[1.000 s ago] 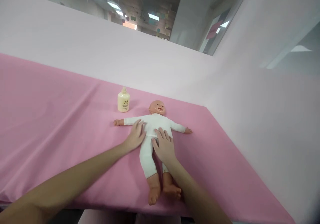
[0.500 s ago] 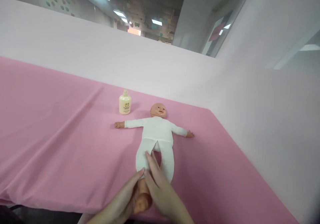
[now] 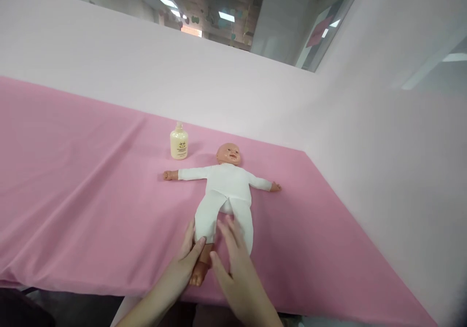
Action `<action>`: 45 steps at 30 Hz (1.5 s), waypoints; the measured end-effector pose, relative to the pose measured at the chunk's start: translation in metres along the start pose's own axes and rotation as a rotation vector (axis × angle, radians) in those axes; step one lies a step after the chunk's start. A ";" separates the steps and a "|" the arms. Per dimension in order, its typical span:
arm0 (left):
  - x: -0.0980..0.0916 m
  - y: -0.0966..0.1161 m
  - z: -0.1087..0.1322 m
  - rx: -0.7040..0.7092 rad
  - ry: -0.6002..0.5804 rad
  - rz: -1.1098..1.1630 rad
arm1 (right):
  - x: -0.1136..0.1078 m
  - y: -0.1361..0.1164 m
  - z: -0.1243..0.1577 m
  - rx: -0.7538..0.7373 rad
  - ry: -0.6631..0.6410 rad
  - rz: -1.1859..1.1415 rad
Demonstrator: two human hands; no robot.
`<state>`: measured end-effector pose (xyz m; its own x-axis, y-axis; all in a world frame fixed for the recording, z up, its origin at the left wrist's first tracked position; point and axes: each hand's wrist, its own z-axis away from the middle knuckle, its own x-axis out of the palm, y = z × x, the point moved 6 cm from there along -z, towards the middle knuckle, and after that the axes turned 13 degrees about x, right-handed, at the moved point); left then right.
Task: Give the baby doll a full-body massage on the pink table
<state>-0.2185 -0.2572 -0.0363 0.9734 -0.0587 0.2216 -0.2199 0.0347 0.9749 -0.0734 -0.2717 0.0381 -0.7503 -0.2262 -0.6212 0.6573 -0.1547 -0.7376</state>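
Observation:
A baby doll [image 3: 226,190] in a white suit lies face up on the pink tablecloth [image 3: 87,190], arms spread and feet toward me. My left hand [image 3: 186,261] rests at the doll's lower leg on the left, thumb on the trouser cuff above the bare foot. My right hand [image 3: 235,263] lies flat, fingers apart, between the legs and over the doll's other lower leg, hiding that foot. A small cream bottle [image 3: 179,143] stands upright behind the doll's outstretched arm.
A pale pink wall [image 3: 164,74] runs behind the table and along the right side [image 3: 383,171]. The table's front edge [image 3: 109,295] is just under my wrists. Mirrored panels above the wall reflect ceiling lights.
My hands slid from the doll's torso down to its lower legs. In the last half second they parted slightly, and the left thumb settled on the cuff.

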 end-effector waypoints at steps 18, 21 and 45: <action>0.064 0.029 0.010 0.587 -0.385 -0.664 | 0.009 0.050 0.012 0.204 -0.025 -0.589; 0.069 0.032 0.010 0.622 -0.394 -0.672 | 0.018 0.055 0.011 0.277 -0.122 -0.732; 0.065 0.059 -0.142 0.463 -0.313 -1.353 | -0.074 0.039 -0.141 0.064 0.451 0.435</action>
<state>-0.1589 -0.1172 0.0330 0.4096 0.0033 -0.9123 0.7714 -0.5351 0.3444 -0.0016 -0.1252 0.0179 -0.3600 0.1444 -0.9217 0.9017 -0.1997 -0.3834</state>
